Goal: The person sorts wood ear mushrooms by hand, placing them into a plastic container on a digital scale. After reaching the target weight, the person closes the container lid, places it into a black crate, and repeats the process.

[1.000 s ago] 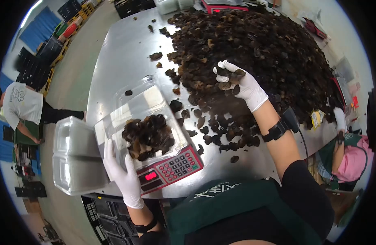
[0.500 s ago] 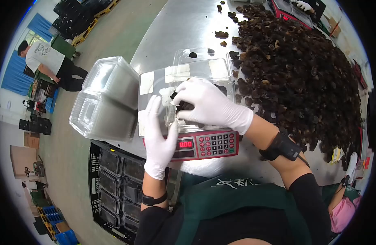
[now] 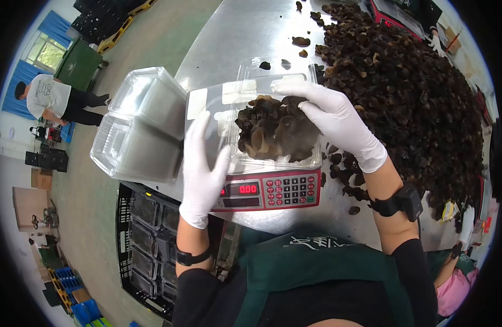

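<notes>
While the stacked clear tubs (image 3: 139, 128) stand within reach, the left hand (image 3: 201, 174) is open beside the tray (image 3: 318, 157), fingers spread, gripping nothing. Dark pieces (image 3: 262, 131) fill that tray, set on the scale (image 3: 291, 191) for weighing. The right hand (image 3: 343, 120) arches above them, fingers parted, contact hard to tell; rightward, the pile (image 3: 398, 98) lies handy on the worktop (image 3: 223, 41).

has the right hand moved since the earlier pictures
Yes. Against the scale, the right hand first came in from over the dark pile to the clear tray, then shifted right and away from the keypad.
</notes>
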